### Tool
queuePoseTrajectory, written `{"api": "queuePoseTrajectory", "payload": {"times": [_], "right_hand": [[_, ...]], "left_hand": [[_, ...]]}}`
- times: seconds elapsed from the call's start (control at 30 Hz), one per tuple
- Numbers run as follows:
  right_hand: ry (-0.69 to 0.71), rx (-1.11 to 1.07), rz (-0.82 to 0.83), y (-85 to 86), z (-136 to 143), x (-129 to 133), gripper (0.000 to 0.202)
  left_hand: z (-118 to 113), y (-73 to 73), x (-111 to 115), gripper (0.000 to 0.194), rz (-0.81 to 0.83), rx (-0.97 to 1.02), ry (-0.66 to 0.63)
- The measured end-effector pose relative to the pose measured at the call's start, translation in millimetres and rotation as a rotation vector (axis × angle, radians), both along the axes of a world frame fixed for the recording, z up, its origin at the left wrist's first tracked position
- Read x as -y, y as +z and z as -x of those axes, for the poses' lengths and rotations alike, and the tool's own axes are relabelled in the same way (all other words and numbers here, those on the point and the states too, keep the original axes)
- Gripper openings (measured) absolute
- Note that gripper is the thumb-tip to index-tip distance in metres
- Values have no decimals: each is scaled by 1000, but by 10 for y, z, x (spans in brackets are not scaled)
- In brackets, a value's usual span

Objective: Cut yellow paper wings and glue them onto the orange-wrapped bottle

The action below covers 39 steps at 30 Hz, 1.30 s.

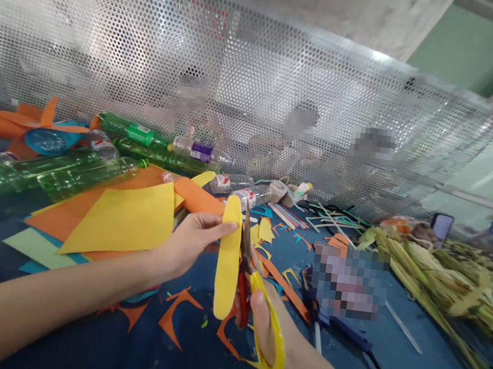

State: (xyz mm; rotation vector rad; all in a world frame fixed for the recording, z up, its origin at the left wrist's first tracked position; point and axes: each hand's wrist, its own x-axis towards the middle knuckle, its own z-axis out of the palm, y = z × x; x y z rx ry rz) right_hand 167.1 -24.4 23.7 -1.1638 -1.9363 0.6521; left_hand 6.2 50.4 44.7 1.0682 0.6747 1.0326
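Observation:
My left hand (pixel 197 238) pinches the edge of a long yellow paper strip (pixel 227 272) with rounded ends, held upright in front of me. In my right hand (pixel 263 318) is a pair of scissors (pixel 248 262) with red and yellow handles, the blades pointing up. The blades run close along the strip's right side; whether they touch it I cannot tell. Below and behind the hands, orange paper scraps (pixel 176 319) lie on the blue table (pixel 135 362). Left of my left hand is a yellow sheet (pixel 125 217) on top of other coloured sheets.
Green plastic bottles (pixel 68 171) lie at the left, near an orange paper construction (pixel 7 119). A blue glue gun (pixel 337 324) with a black cord and dried corn husks (pixel 436 280) are at the right. Perforated metal (pixel 259 78) stands behind, people beyond it.

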Motion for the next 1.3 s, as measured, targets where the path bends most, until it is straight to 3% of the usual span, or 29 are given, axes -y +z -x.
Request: {"api": "queuePoseTrajectory", "payload": {"times": [0.3, 0.53, 0.87, 1.3], "right_hand": [[39, 82, -3, -29, 1, 20, 30], [63, 68, 21, -50, 10, 23, 30], [23, 128, 26, 11, 16, 14, 38], [29, 141, 39, -75, -13, 12, 37]], "left_hand": [[-13, -17, 101, 19, -48, -29, 53], [-12, -40, 86, 18, -134, -43, 150], [6, -40, 44, 18, -133, -108, 145], [12, -81, 32, 22, -175, -139, 184]]}}
